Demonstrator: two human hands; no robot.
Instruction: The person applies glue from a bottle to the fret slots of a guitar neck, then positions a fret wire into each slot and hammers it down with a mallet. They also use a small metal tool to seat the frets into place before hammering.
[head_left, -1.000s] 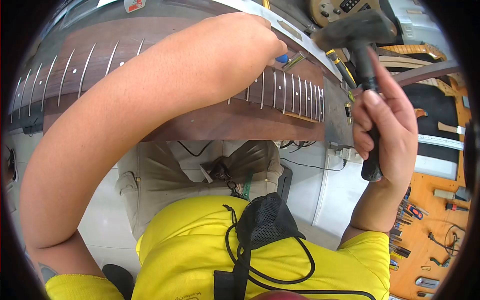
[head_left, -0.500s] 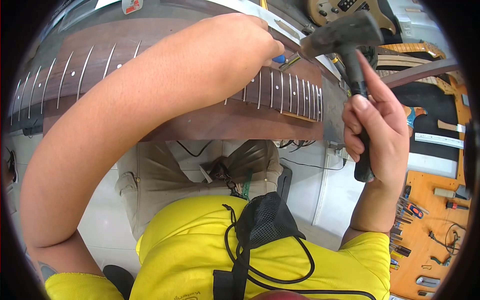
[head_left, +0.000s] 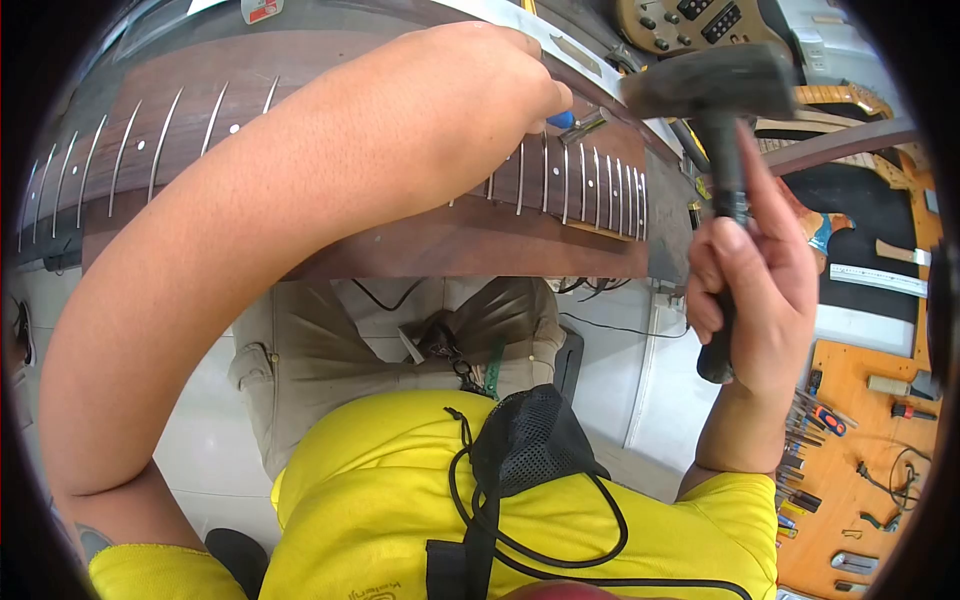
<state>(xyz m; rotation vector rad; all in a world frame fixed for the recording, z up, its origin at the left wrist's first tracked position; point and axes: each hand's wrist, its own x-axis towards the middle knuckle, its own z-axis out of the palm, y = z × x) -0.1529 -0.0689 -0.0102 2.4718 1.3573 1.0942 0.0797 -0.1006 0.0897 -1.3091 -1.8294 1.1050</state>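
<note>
In my right hand (head_left: 755, 290) is a hammer (head_left: 725, 160), gripped by its dark handle with the index finger stretched along the shaft. Its dark, slightly blurred head is apart from the tool to its left. My left hand (head_left: 500, 90) is closed around a blue-handled tool (head_left: 562, 120); a shiny metal end (head_left: 590, 124) sticks out to the right. That tool's other end is hidden behind the hand. Below my left hand and forearm lies a guitar fretboard (head_left: 530, 180) with metal frets and white dots, partly covered by the arm.
A brown board (head_left: 400, 250) lies beneath the fretboard on the bench. A guitar body (head_left: 700, 25) and several necks (head_left: 840, 95) are at the upper right. An orange tool board (head_left: 860, 450) with several hand tools is at the lower right.
The hammer has moved right, its head now farther from the blue-handled tool. The hammer's handle has tilted slightly. My left hand stays at nearly the same spot on the fretboard.
</note>
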